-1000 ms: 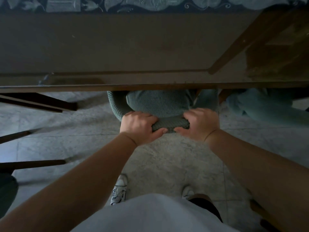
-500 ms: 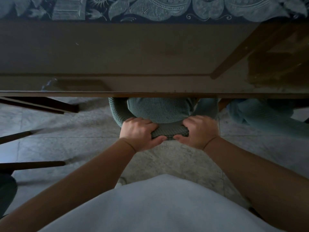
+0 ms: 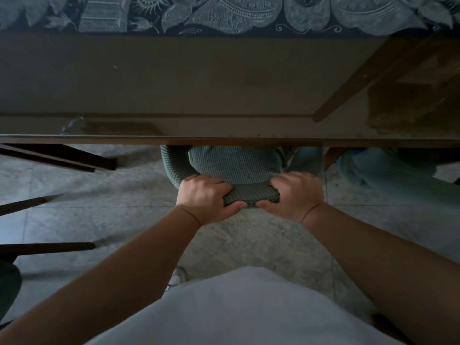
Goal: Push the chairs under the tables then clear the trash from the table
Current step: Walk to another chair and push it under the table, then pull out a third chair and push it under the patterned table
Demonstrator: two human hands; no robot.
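A chair with a green knitted cover [image 3: 234, 168] stands under the near edge of a brown glass-topped table [image 3: 174, 83]; its seat is hidden beneath the top. My left hand [image 3: 204, 195] and my right hand [image 3: 293, 192] both grip the top of the chair's backrest, thumbs underneath, side by side. No trash shows on the visible part of the table.
A second green-covered chair [image 3: 388, 170] sits under the table to the right. Dark chair legs [image 3: 49, 246] jut in from the left over the grey marble floor [image 3: 119, 220]. A patterned blue-and-white cloth [image 3: 224, 13] lies along the table's far side.
The table edge and chair sit lower in view than before, and my body has closed in on the table. Both hands have kept their grip on the backrest.
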